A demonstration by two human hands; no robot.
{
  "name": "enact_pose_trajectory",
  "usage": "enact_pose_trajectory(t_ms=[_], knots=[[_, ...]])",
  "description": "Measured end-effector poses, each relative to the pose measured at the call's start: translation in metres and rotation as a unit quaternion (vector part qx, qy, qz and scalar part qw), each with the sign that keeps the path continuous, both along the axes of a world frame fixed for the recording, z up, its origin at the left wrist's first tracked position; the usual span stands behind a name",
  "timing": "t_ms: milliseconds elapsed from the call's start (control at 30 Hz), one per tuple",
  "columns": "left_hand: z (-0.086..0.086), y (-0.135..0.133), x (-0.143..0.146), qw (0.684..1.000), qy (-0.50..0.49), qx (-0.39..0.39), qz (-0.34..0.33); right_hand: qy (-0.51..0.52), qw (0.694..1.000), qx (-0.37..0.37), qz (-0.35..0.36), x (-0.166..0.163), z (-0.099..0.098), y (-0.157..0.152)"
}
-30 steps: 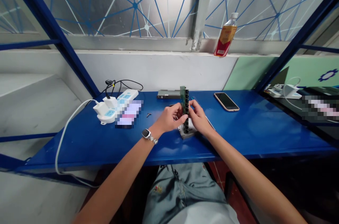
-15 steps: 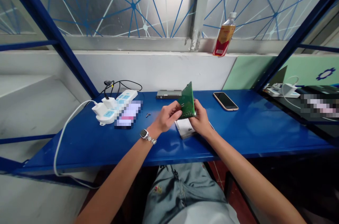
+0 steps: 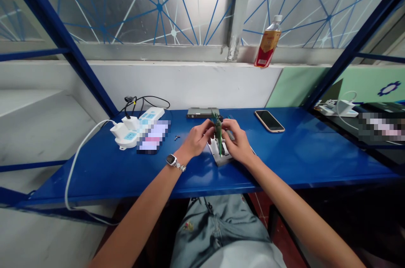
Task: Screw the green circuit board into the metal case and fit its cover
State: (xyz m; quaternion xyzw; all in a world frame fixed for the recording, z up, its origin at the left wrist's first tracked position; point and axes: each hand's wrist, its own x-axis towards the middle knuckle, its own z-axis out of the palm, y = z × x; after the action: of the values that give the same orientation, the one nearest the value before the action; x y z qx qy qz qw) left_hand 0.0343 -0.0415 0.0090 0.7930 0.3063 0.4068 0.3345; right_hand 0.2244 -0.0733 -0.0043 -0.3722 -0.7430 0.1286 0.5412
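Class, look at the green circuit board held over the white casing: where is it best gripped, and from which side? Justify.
Probably near its upper edge, pinched from left and right. The circuit board stands upright, edge-on to the camera, so its flat faces meet the left hand and right hand; its lower edge sits by the white casing.

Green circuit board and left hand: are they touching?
Touching. The head view shows fingertips of the left hand against the upright green circuit board, opposite the right hand; no gap is visible.

Left hand [image 3: 196, 139], right hand [image 3: 238, 141] gripping green circuit board [image 3: 217, 131], blue table [image 3: 300, 154]
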Motion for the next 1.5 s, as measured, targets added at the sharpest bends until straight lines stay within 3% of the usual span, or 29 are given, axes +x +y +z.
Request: enact_pose_trajectory(t_ms=[267, 467, 767, 900, 1067, 1200, 1300, 1433, 1500], knots=[[0.005, -0.001, -0.001, 0.991, 0.097, 0.074, 0.048, 0.017, 0.999, -0.046, -0.014, -0.003, 0.0, -0.002], [0.005, -0.002, 0.002, 0.996, 0.077, 0.044, 0.033, 0.004, 0.999, -0.026, -0.027, -0.004, -0.004, 0.001], [0.0, 0.001, 0.001, 0.998, -0.009, -0.061, -0.024, 0.003, 1.0, -0.016, -0.027, -0.005, -0.008, 0.004], [-0.005, 0.009, 0.0, 0.994, -0.045, -0.095, -0.016, 0.001, 1.0, -0.013, -0.02, -0.004, -0.007, 0.003], [-0.005, 0.019, -0.007, 0.951, -0.123, -0.275, -0.065, 0.014, 1.0, -0.002, -0.018, 0.0, -0.002, 0.001], [0.001, 0.02, -0.015, 0.93, -0.139, -0.326, -0.097, 0.082, 0.995, 0.011, -0.056, 0.006, -0.002, 0.005], [0.005, 0.02, -0.02, 0.932, -0.124, -0.326, -0.103, 0.168, 0.982, -0.052, -0.064, 0.013, -0.004, 0.011], [0.005, 0.024, -0.025, 0.942, -0.114, -0.305, -0.085, 0.192, 0.962, -0.193, 0.029, 0.016, -0.004, 0.011], [0.003, 0.027, -0.027, 0.943, -0.112, -0.304, -0.08, 0.183, 0.963, -0.186, 0.068, 0.014, -0.003, 0.007]])
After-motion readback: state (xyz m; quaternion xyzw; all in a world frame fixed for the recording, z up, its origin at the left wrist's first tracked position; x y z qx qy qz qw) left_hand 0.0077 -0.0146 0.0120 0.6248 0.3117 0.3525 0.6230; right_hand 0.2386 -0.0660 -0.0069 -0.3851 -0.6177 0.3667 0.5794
